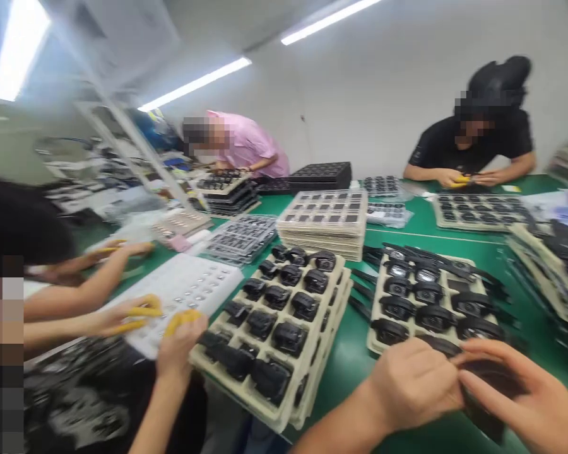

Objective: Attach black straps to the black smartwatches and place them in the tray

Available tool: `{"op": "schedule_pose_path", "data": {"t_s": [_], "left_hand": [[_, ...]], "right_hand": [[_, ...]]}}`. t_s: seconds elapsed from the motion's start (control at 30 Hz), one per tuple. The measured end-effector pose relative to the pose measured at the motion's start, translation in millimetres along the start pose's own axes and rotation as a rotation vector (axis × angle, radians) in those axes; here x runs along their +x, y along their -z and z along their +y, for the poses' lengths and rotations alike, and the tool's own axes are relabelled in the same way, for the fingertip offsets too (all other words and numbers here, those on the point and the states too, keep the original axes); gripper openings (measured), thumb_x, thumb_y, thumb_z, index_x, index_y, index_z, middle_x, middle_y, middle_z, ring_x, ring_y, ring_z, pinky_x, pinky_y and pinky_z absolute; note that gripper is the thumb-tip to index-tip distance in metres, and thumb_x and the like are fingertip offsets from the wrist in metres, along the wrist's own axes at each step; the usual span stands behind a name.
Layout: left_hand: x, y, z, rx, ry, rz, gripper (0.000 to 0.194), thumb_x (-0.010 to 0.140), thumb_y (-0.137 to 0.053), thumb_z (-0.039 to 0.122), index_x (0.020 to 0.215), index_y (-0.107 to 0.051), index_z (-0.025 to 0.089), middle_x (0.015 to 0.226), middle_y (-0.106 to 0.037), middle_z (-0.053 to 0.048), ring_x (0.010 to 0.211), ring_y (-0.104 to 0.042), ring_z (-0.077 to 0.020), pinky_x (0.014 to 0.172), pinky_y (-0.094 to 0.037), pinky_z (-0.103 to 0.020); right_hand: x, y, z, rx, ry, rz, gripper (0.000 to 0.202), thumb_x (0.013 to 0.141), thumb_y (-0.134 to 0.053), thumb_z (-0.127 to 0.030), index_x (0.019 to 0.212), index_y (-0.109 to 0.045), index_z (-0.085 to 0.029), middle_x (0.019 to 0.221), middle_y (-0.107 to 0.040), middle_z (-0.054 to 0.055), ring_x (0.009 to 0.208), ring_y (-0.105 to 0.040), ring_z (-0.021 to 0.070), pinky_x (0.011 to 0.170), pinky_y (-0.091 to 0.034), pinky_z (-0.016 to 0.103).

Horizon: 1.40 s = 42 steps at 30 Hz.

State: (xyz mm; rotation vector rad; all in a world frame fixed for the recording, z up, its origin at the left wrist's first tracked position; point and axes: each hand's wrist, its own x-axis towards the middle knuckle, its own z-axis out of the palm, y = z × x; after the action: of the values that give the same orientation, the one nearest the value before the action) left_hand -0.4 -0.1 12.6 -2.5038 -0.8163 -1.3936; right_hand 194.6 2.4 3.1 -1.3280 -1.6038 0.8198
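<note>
Both hands, left hand [414, 384] and right hand [525, 394], gripping one dark strap part [485, 378] between them, just before the tray [376, 343].

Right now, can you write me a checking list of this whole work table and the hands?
Surface: green table, crowded with trays.
Job's things: dark part held between both hands, beside tan tray of black parts.
Clutter: second tan tray stack, stack of flat trays, white tray.
Hands: left hand and right hand both grip the part.
Cables: nothing seen.
Surroundings: co-worker's hands with yellow fingertips; two people seated across.
</note>
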Motion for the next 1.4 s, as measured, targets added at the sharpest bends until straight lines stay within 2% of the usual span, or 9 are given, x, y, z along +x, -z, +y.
{"op": "schedule_pose_path", "data": {"t_s": [0.07,0.2,0.63,0.73,0.87,0.93,1.07,1.2,1.4], "left_hand": [[0,3.4,-1,-0.052,0.028,-0.023,0.023,0.098,-0.058,0.018,0.075,-0.063,0.014,0.064,-0.062,-0.003,0.060,-0.059,-0.0151,0.060,-0.053,-0.029],[0,8.1,-2,-0.121,0.051,0.007,0.010,0.093,-0.059,0.008,0.086,-0.063,0.015,0.069,-0.063,-0.003,0.064,-0.060,-0.0166,0.060,-0.053,-0.031],[11,14.4,-3,-0.158,0.069,0.077,0.027,0.083,-0.056,-0.006,0.092,-0.059,0.020,0.067,-0.061,0.000,0.062,-0.054,-0.0156,0.057,-0.047,-0.030],[9,15.2,-6,-0.332,0.250,0.032,0.023,0.088,-0.054,0.003,0.101,-0.061,0.021,0.082,-0.066,-0.004,0.074,-0.060,-0.0178,0.067,-0.052,-0.032],[3,8.7,-3,-0.778,0.657,-0.152,0.036,0.098,-0.055,0.026,0.134,-0.056,0.026,0.121,-0.067,-0.010,0.104,-0.065,-0.0233,0.088,-0.056,-0.037],[1,3.1,-1,-1.027,0.827,-0.156,0.037,0.098,-0.060,0.037,0.134,-0.057,0.028,0.118,-0.069,-0.009,0.105,-0.066,-0.0234,0.091,-0.056,-0.036],[1,-4.3,-1,-1.396,1.060,-0.030,0.034,0.092,-0.068,0.051,0.110,-0.066,0.022,0.098,-0.070,-0.006,0.086,-0.067,-0.0176,0.078,-0.054,-0.027],[0,-6.5,-2,-1.546,1.114,-0.030,0.038,0.091,-0.069,0.055,0.112,-0.064,0.023,0.095,-0.069,-0.005,0.082,-0.067,-0.0172,0.076,-0.054,-0.030],[-6,-9.2,-6,-1.369,1.070,-0.031,0.047,0.089,-0.066,0.063,0.113,-0.064,0.023,0.095,-0.071,-0.007,0.080,-0.069,-0.0192,0.070,-0.056,-0.031]], "right_hand": [[-1,3,-14,0.058,-0.040,-0.130,0.027,0.067,-0.082,-0.041,0.092,-0.080,-0.032,0.090,-0.080,0.005,0.078,-0.077,0.0294,0.071,-0.065,0.036],[1,-4,-33,0.123,-0.033,-0.059,0.012,0.071,-0.077,-0.030,0.081,-0.074,-0.025,0.082,-0.077,0.004,0.076,-0.072,0.0238,0.071,-0.061,0.030],[-1,5,-37,0.381,-0.127,0.033,0.040,0.072,-0.085,-0.026,0.102,-0.059,-0.026,0.088,-0.078,0.003,0.075,-0.073,0.0216,0.063,-0.060,0.028],[-2,1,-33,0.288,-0.053,0.063,0.047,0.075,-0.083,-0.026,0.116,-0.061,-0.028,0.092,-0.078,0.003,0.077,-0.074,0.0225,0.060,-0.060,0.028],[-8,-9,-30,0.113,0.224,0.038,0.059,0.086,-0.069,-0.015,0.140,-0.054,-0.034,0.116,-0.075,0.004,0.103,-0.073,0.0245,0.086,-0.063,0.036],[-14,-13,-33,0.117,0.297,-0.019,0.069,0.089,-0.062,-0.010,0.149,-0.046,-0.039,0.134,-0.067,0.004,0.121,-0.066,0.0249,0.101,-0.057,0.040],[-26,-11,-41,0.370,0.213,-0.096,0.086,0.089,-0.062,-0.007,0.159,-0.026,-0.044,0.149,-0.054,0.006,0.130,-0.060,0.0230,0.105,-0.055,0.036],[-32,-10,-43,0.406,0.185,-0.121,0.088,0.089,-0.064,-0.007,0.158,-0.026,-0.046,0.150,-0.052,0.005,0.136,-0.053,0.0244,0.109,-0.052,0.037],[-30,-13,-42,0.311,0.207,-0.120,0.085,0.090,-0.064,-0.011,0.158,-0.026,-0.046,0.147,-0.055,0.004,0.136,-0.053,0.0255,0.108,-0.053,0.038]]}}
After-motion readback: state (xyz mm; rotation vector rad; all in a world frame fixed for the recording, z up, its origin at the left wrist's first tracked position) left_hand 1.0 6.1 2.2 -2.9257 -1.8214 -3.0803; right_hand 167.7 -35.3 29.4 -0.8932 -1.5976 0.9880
